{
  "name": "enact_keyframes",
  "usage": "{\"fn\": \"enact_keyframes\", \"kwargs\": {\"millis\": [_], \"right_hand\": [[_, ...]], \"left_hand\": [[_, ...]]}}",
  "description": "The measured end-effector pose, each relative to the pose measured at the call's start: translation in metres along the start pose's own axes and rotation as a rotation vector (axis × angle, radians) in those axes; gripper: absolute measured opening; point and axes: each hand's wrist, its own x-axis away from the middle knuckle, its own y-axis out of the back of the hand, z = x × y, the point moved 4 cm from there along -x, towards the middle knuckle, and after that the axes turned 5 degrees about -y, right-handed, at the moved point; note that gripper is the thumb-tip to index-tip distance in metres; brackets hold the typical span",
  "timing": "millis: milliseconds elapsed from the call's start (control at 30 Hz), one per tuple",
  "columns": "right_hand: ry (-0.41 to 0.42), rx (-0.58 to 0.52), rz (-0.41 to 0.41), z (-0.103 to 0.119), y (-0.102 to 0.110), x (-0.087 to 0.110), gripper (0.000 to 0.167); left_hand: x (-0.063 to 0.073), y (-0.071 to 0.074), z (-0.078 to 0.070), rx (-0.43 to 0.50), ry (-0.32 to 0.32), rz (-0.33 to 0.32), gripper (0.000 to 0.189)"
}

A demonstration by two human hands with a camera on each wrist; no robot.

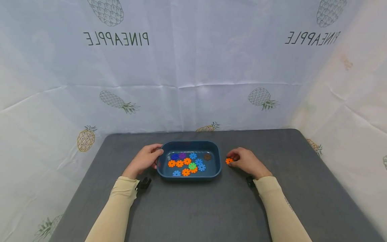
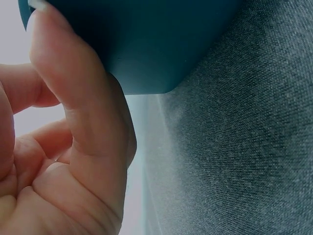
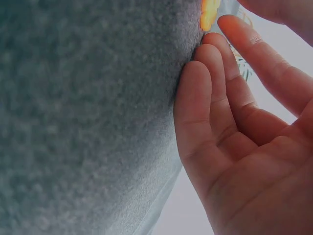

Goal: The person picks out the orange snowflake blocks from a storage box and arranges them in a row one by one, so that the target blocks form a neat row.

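A dark blue rectangular tray (image 1: 188, 179) stands on the grey table. Notched plastic discs lie inside, among them orange discs (image 1: 179, 163), blue discs (image 1: 201, 167), a green disc (image 1: 192, 166), a purple disc (image 1: 182, 156) and a brown disc (image 1: 207, 157). My left hand (image 1: 147, 156) grips the tray's left end, thumb at the rim. In the left wrist view the thumb (image 2: 73, 83) lies against the tray wall (image 2: 146, 54). Right of the tray, my right hand (image 1: 246, 162) is at a single orange disc (image 1: 228, 161) on the table, index fingertip (image 3: 226, 20) beside it, thumb tip hidden.
The grey table (image 1: 193, 211) reaches back to a pale curtain (image 1: 193, 60) with pineapple prints. Another stretch of curtain (image 1: 356, 111) hangs along the right side. A black strap mount (image 1: 144, 184) sits on the left wrist, another mount (image 1: 250, 181) on the right.
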Motion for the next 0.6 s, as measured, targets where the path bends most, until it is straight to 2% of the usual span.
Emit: {"fn": "enact_keyframes", "kwargs": {"millis": [333, 467, 600], "right_hand": [[0.03, 0.009, -0.026, 0.01, 0.012, 0.009, 0.032], [0.086, 0.023, -0.055, 0.027, 0.021, 0.011, 0.032], [0.136, 0.055, -0.044, 0.053, 0.03, 0.006, 0.03]], "left_hand": [[0.001, -0.002, 0.003, 0.009, -0.004, -0.005, 0.055], [0.002, -0.003, 0.002, 0.011, -0.002, -0.007, 0.054], [0.004, -0.001, 0.001, 0.01, 0.011, -0.018, 0.053]]}}
